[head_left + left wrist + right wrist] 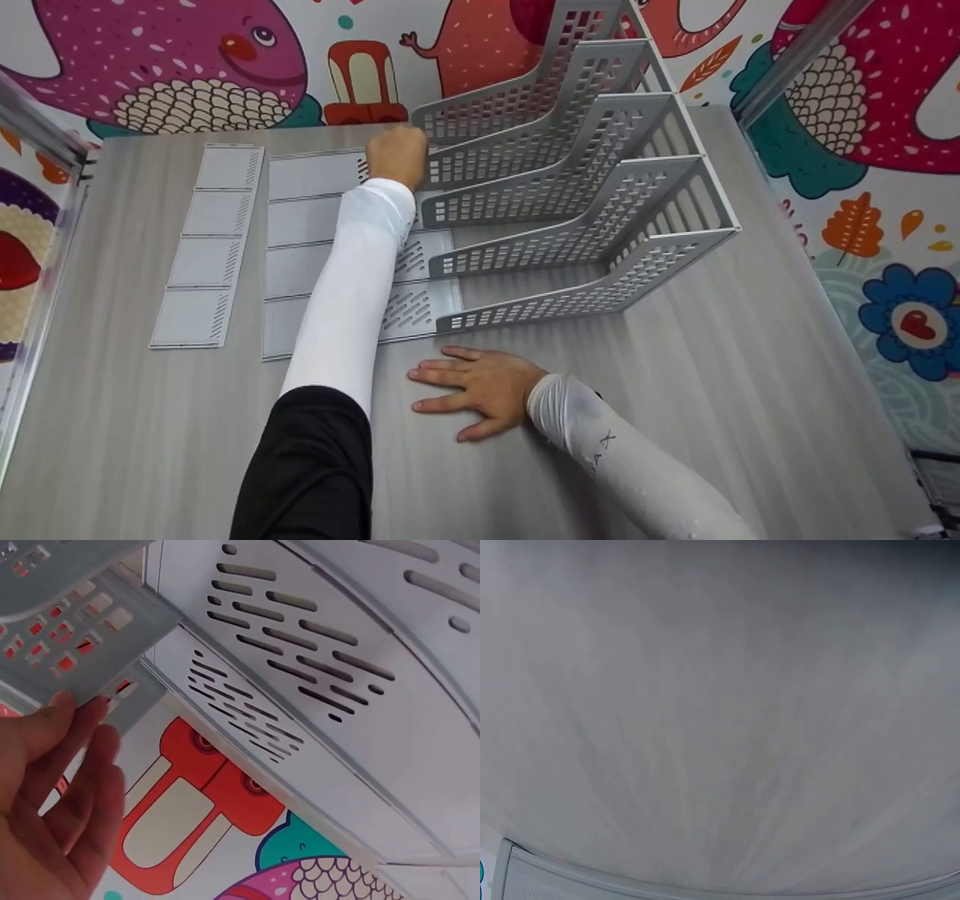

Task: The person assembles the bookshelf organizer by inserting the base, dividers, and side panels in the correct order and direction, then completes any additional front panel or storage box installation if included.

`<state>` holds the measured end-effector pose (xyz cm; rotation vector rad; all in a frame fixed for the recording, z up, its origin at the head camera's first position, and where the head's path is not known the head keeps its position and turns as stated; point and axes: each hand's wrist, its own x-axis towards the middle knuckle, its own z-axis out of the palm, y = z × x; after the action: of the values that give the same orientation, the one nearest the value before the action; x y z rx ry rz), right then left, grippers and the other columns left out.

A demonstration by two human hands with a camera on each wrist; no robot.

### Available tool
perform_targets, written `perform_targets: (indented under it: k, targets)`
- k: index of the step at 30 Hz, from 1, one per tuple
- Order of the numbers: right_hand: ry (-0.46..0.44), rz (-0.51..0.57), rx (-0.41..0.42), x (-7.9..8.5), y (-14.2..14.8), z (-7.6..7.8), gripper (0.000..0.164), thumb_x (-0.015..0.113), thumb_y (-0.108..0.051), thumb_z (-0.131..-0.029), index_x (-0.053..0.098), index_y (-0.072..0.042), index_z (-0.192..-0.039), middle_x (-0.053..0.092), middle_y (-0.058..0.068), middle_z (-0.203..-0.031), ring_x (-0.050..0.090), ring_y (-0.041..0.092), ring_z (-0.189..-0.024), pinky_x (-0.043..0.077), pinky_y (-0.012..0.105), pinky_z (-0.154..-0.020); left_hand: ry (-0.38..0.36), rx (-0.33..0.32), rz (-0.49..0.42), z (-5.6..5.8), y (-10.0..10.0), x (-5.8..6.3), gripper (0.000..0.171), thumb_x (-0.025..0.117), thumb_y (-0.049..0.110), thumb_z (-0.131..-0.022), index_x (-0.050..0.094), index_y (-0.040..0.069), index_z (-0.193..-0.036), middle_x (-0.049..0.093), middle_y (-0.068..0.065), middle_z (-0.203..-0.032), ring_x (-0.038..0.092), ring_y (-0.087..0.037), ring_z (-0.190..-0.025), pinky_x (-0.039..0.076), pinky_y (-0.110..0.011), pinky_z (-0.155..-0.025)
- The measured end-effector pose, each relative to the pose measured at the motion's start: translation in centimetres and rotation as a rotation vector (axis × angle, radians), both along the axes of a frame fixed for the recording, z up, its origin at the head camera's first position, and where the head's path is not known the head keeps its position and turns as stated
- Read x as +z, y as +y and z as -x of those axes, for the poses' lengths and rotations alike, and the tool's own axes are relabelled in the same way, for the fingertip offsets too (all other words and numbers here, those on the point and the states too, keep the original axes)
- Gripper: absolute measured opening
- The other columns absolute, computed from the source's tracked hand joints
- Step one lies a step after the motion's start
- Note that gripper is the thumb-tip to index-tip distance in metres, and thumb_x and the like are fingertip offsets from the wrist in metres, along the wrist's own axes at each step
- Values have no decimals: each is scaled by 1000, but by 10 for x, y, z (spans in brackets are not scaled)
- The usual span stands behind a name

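Observation:
A grey file rack [517,300] with several perforated dividers lies on the table, its front ends meeting a pale slotted panel [300,176]. My left hand [397,156] is at the front end of one of the far dividers. In the left wrist view, the thumb and index finger of the left hand [64,780] pinch the edge of a grey perforated divider [82,630]; the other fingers are bent and hold nothing. My right hand [480,386] rests palm down on the table with its fingers spread, just in front of the panel and the nearest divider.
A narrow pale panel strip [206,247] in several sections lies at the left on the wood-grain table [112,390]. A wall with painted cartoon animals [187,45] stands behind. Metal frame posts [795,67] border the table. The right wrist view shows mostly tabletop [720,727].

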<state>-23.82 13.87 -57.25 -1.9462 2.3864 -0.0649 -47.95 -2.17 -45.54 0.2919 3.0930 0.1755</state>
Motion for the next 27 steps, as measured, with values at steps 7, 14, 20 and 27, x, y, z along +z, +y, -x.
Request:
perform_targets:
  k: [7, 14, 20, 27]
  targets:
    - [-1, 8, 8, 0, 0, 0, 71, 38, -62, -92, 17, -32, -152, 12, 4, -162, 10, 16, -150, 12, 41, -122, 9, 24, 0, -2, -7, -4, 25, 50, 3, -93, 71, 6, -105, 73, -12, -101, 69, -28, -90, 56, -45, -75]
    - [12, 3, 3, -2, 1, 0, 70, 37, -63, -92, 15, -33, -152, 11, 3, -162, 10, 17, -150, 12, 41, -122, 15, 15, -15, -5, -5, -6, 25, 50, 6, -94, 71, 9, -107, 73, -11, -103, 68, -28, -90, 56, -44, -76]
    - [14, -4, 0, -3, 0, 0, 71, 36, -63, -93, 13, -33, -152, 9, 3, -162, 9, 16, -150, 12, 41, -122, 49, 5, -18, -3, -1, -7, 27, 49, 4, -94, 73, 10, -105, 73, -11, -100, 69, -28, -87, 56, -45, -73]
    - [9, -16, -2, -1, 0, 1, 71, 37, -63, -92, 14, -34, -152, 10, 3, -162, 10, 17, -150, 12, 40, -122, 89, 20, -66, -3, -4, -12, 26, 50, 4, -92, 74, 9, -99, 74, -12, -95, 70, -28, -83, 57, -45, -69]
